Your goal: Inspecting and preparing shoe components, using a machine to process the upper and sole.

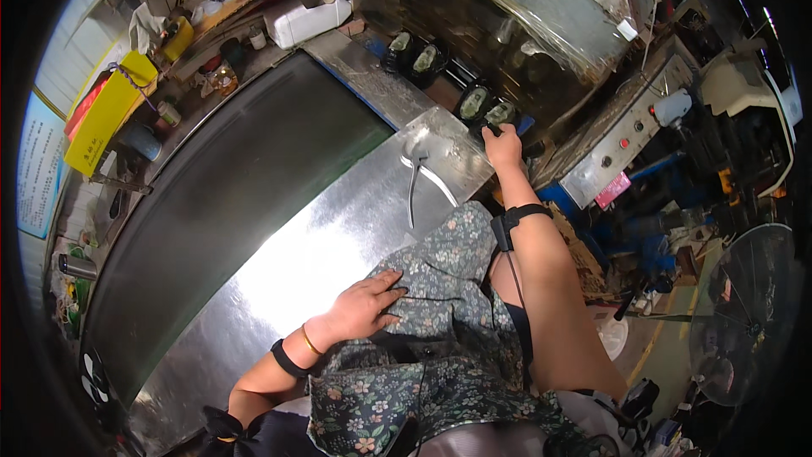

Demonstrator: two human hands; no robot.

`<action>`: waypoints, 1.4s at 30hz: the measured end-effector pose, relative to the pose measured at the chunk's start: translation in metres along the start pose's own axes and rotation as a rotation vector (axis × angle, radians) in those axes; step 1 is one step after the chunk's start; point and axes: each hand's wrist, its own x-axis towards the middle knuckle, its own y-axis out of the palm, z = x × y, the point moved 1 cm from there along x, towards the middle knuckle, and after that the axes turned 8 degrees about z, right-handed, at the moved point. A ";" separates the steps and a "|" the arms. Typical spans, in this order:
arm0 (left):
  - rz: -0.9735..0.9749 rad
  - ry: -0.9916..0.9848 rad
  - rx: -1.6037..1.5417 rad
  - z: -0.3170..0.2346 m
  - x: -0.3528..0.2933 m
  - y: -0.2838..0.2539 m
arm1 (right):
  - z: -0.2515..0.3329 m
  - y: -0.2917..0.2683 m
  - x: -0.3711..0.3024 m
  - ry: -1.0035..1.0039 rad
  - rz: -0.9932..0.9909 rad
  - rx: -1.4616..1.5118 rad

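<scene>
My right hand [503, 145] reaches forward to the far end of the metal worktop [326, 245]. Its fingers are closed at the near edge of a black, shoe-shaped item with a pale green-grey top [502, 112]; the fingertips are partly hidden. Beside that sits a similar black item [474, 102], and farther left is another such pair [412, 54]. My left hand [365, 305] lies on the dark floral cloth [457, 288] over my lap, fingers stretched out and holding nothing. A thin bent metal tool [413, 190] rests on the worktop between my hands.
A wide dark belt [254, 195] runs along the left. Beyond it are a yellow bin [106, 123] and a white container [306, 19]. A plastic-draped metal housing [541, 0] overhangs the items. At right stand a control panel with buttons [630, 144] and a round fan [748, 317].
</scene>
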 end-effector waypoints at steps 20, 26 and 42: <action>-0.091 -0.152 -0.165 0.028 0.059 0.035 | -0.102 0.022 0.058 -0.153 0.261 0.369; -0.124 -0.141 -0.163 0.015 0.048 0.032 | -0.141 -0.052 -0.121 -0.081 0.319 0.052; -0.076 0.103 0.522 -0.079 0.084 0.044 | -0.110 -0.059 -0.248 -0.273 0.395 -0.635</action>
